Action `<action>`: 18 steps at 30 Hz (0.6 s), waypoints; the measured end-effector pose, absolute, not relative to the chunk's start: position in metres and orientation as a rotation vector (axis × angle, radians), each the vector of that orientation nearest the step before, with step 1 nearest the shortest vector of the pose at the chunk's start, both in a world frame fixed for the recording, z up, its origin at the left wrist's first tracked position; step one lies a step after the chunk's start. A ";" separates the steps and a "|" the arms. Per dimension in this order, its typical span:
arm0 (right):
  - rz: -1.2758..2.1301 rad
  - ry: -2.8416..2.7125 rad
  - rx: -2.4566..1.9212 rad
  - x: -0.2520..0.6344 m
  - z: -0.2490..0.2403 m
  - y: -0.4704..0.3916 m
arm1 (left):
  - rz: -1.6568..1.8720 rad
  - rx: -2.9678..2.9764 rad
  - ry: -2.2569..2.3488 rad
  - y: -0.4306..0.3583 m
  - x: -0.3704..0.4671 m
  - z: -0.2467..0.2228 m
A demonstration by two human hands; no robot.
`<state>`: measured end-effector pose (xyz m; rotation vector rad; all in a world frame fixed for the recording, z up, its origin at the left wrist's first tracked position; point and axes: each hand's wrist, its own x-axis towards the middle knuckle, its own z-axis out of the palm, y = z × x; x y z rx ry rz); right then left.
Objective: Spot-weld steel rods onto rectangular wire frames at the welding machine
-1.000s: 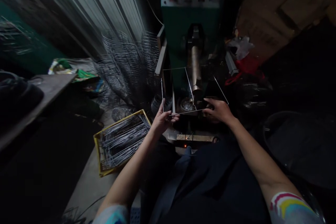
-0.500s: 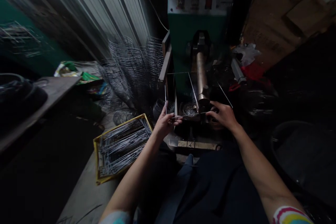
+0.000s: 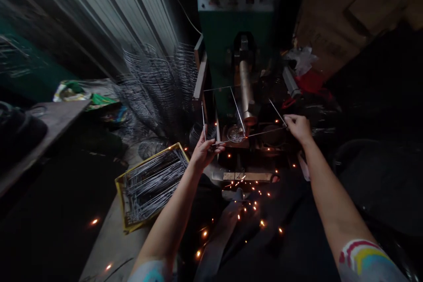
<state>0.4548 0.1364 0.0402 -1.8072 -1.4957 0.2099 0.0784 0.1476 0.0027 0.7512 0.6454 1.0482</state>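
Observation:
A bent wire frame stretches between my two hands under the copper-coloured cylinder of a green machine. My left hand is closed around the frame's near left corner. At the right, my right hand pinches the other end of the wire, where a short piece slants up and to the left. Orange sparks scatter below the wire and across my lap. A small glow shows on the wire just beneath the cylinder's tip.
A yellow crate of straight wire rods stands left of my left forearm. Behind it rise stacks of wire rings. A bench juts in at the left. Cardboard boxes lean at the back right.
Sparks have appeared below the cylinder. My right hand has moved right, away from the cylinder, to the wire's outer end. My left hand still holds its corner, and the view has shifted slightly.

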 end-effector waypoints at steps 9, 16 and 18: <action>0.979 -1.265 -1.636 0.445 0.029 0.021 | 0.947 0.754 0.729 0.025 0.052 0.000; 1.424 -1.058 -1.654 0.404 -0.009 -0.182 | 0.728 0.598 0.754 -0.079 0.010 -0.030; 1.473 -1.046 -1.653 0.398 -0.015 -0.217 | 0.707 0.542 0.724 -0.060 0.005 -0.022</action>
